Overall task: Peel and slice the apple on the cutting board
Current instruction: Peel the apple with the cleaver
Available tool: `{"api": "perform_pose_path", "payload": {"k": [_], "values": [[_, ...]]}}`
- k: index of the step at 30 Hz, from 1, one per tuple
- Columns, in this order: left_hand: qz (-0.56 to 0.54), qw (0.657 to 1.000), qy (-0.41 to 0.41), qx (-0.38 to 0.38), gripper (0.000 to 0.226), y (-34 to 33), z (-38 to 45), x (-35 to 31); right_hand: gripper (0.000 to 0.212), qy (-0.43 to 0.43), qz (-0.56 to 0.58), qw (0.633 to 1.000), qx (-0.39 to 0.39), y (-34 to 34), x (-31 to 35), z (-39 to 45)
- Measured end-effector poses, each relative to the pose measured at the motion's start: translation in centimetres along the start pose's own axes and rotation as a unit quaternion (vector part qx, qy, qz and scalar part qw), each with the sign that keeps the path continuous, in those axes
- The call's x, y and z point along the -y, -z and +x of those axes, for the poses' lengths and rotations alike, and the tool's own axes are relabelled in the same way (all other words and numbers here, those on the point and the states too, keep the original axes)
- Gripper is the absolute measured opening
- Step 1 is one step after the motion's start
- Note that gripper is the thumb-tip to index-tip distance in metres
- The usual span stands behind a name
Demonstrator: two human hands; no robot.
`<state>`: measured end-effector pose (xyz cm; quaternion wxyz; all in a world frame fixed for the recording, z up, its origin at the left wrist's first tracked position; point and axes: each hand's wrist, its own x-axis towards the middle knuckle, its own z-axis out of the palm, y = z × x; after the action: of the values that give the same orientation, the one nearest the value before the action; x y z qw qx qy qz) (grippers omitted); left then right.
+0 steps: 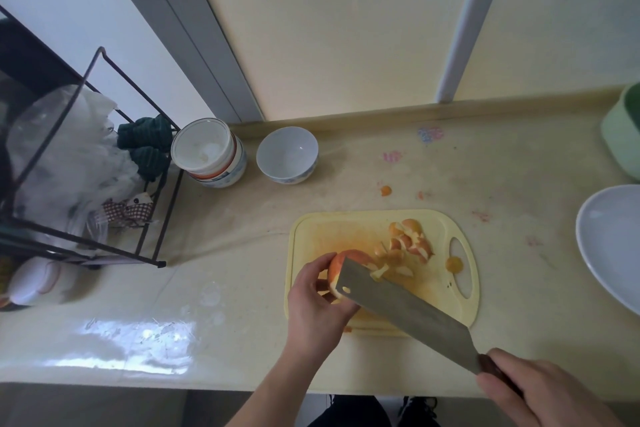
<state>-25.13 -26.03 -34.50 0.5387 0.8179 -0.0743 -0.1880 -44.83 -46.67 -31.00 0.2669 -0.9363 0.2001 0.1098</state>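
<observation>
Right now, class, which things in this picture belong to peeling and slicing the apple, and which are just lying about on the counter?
In use:
apple in left hand
cleaver in right hand
yellow cutting board
cut pieces

Lying about:
white bowl
stacked bowls
wire rack
white plate
green container

Two bowls (287,154) stand by a wire rack (86,156); a white plate (609,246) lies at right.

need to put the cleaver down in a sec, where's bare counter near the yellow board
Bare counter lies left of the yellow plastic cutting board, between it and the black wire rack. Another free strip runs behind the board, before the empty white bowl. The board itself is crowded with the apple and cut apple pieces.
</observation>
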Motion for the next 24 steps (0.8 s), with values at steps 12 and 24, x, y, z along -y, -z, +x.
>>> {"api": "perform_pose_path", "payload": {"k": [12,24], "values": [[0.044,0.997,-0.062,-0.008,0.061,0.9,0.8,1.0,0.077,-0.001,-0.014,1.000,0.021,-0.8,1.7,0.8],[0.039,0.997,-0.068,-0.011,0.074,0.9,0.6,1.4,0.072,-0.050,0.088,0.995,-0.017,0.5,1.4,1.2]]}}
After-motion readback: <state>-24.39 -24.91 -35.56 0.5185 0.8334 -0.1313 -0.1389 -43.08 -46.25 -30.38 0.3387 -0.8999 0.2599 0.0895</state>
